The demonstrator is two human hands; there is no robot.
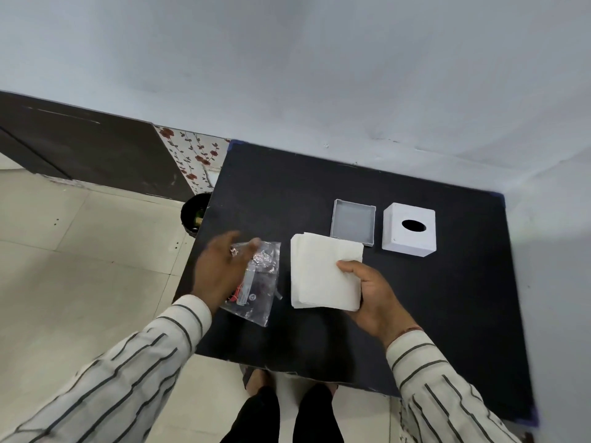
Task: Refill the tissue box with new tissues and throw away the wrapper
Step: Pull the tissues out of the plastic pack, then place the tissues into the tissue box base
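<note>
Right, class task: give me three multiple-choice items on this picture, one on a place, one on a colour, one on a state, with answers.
1. Where is the wrapper?
A left of the tissues
B inside the tray
C on the floor

2. What colour is the table?
A red
B black
C white

3. How is the tray?
A full of tissues
B upside down
C empty

Answers: 1 A, it lies by the left hand; 2 B, its surface is black; 3 C, the tissues are in the right hand.

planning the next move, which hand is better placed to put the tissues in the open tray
Right. The right hand already holds the tissue stack, just below the tray; the left hand is at the wrapper.
</note>
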